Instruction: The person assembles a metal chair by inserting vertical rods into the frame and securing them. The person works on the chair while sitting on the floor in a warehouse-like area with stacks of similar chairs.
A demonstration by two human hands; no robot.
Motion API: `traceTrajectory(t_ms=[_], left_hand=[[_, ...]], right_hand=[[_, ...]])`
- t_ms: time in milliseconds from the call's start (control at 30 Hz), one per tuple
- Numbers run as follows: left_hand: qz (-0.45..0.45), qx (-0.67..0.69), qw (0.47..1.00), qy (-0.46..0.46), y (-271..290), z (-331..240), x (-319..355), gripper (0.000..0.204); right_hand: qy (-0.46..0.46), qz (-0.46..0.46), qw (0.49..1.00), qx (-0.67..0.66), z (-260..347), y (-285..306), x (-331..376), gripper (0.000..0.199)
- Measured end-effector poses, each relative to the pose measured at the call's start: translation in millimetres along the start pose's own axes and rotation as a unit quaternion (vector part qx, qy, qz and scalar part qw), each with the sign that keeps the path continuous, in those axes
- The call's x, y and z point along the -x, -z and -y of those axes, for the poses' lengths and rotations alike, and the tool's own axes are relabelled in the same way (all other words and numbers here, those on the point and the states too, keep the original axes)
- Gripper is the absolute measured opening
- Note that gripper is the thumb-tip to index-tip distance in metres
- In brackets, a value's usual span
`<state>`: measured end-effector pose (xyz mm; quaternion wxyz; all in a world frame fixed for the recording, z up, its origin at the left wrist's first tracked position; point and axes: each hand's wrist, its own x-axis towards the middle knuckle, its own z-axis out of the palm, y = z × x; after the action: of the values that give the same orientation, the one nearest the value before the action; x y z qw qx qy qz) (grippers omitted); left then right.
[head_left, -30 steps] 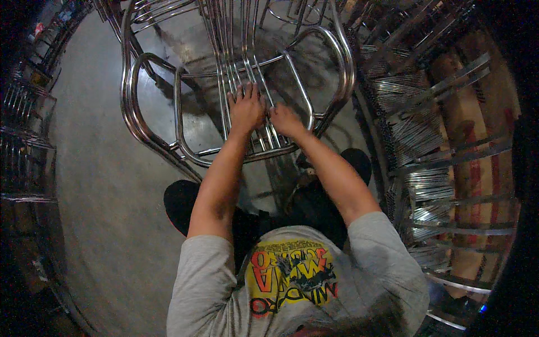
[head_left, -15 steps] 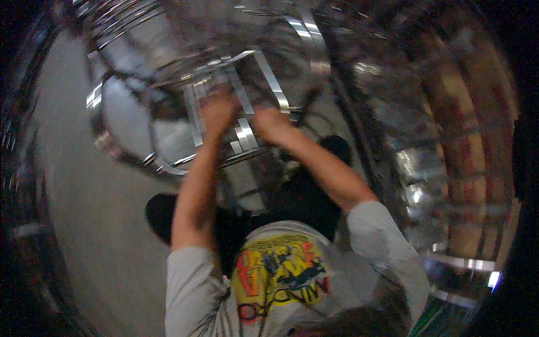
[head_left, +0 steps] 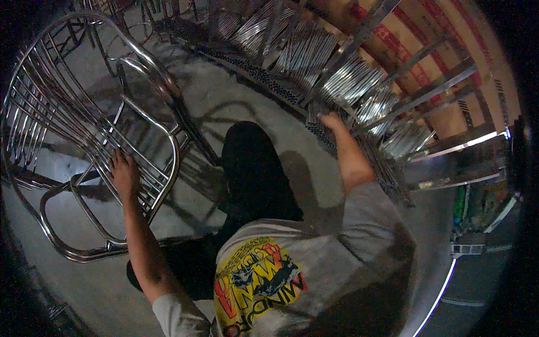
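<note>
A shiny metal chair frame (head_left: 178,147), built of bent tubes and thin bars, rests on the floor at the left. My left hand (head_left: 124,173) lies on its bars with the fingers spread. Far from it, at the right, my right hand (head_left: 332,121) reaches to a pile of thin metal tubes (head_left: 319,116) at the foot of a rack. Its fingertips are at the tubes, but how they bend is too dark and small to tell.
Several bundles of shiny metal rods (head_left: 351,76) fill a metal rack (head_left: 382,25) along the right, with brown cardboard (head_left: 432,67) behind. Stacked tubes line the rack's lower edge. More metal frames (head_left: 78,31) stand at the far left. My bent knee (head_left: 252,151) is between my hands.
My view has swung toward the rack, and the chair frame now appears farther left. My right hand has left the frame and moved right to the tubes. My left hand stays at the frame.
</note>
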<state>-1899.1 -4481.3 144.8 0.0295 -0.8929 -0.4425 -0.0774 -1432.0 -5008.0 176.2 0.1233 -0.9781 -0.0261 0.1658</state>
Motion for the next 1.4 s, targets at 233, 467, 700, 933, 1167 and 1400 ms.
traceTrajectory(t_ms=[233,467,700,933,1167,1400], left_hand=[[0.005,-0.082,0.996,-0.037,-6,8,-1,0.054],[-0.028,-0.038,0.999,-0.027,-22,18,-3,0.055],[-0.031,-0.036,0.998,-0.031,-5,7,3,0.055],[-0.010,0.100,0.993,0.062,33,-17,6,0.056],[-0.325,0.228,0.899,-0.184,212,-102,23,0.060],[-0.530,-0.017,0.842,-0.093,388,-110,100,0.076]], right_hand=[[-0.146,0.031,0.969,-0.196,-37,-49,-49,0.056],[-0.170,0.022,0.943,-0.286,-44,-42,-54,0.050],[-0.153,-0.058,0.934,-0.317,-45,-38,-38,0.045],[0.010,-0.342,0.923,-0.175,-9,7,33,0.061],[0.241,-0.517,0.796,-0.205,67,92,112,0.046],[0.648,-0.452,0.610,-0.068,133,151,162,0.045]])
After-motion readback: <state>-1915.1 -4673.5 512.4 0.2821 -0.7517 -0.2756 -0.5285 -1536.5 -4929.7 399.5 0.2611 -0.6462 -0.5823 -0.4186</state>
